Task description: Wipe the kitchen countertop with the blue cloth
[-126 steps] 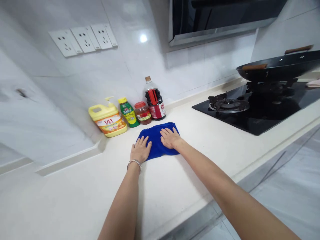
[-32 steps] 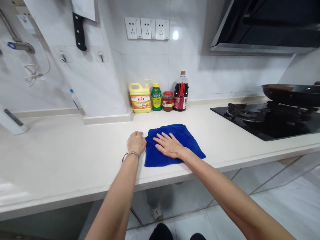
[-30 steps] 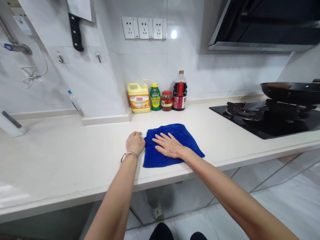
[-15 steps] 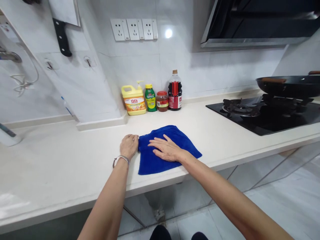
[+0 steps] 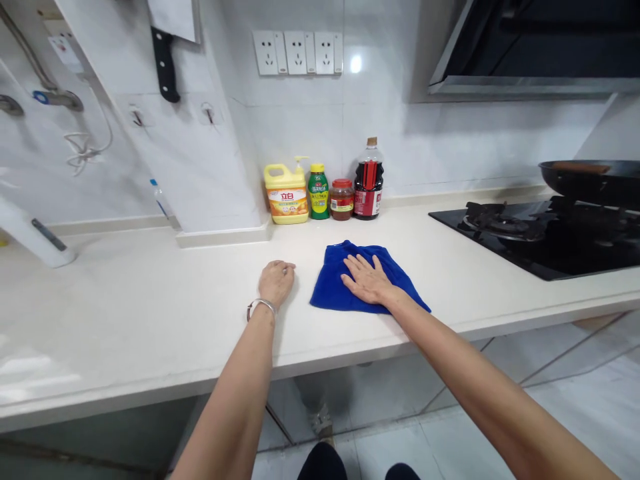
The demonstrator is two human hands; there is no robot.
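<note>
A blue cloth (image 5: 333, 287) lies spread on the white countertop, its far left corner a little creased. My right hand (image 5: 367, 279) presses flat on the middle of it with fingers spread. To the left of the cloth and apart from it, my left hand (image 5: 277, 281) rests on the bare counter. Its fingers are curled in, with nothing visible in them. A silver bracelet (image 5: 263, 305) circles the left wrist.
Against the back wall stand a yellow detergent jug (image 5: 287, 197), a green bottle (image 5: 319, 193), a red-lidded jar (image 5: 342, 201) and a dark sauce bottle (image 5: 369, 183). A black gas stove (image 5: 545, 257) with a wok (image 5: 585, 183) is at the right. A cleaver (image 5: 165, 67) hangs at upper left.
My left hand has let go of the cloth's left edge and is now apart from it. The cloth's near edge has shifted away from the counter's front edge, my right hand still on it.
</note>
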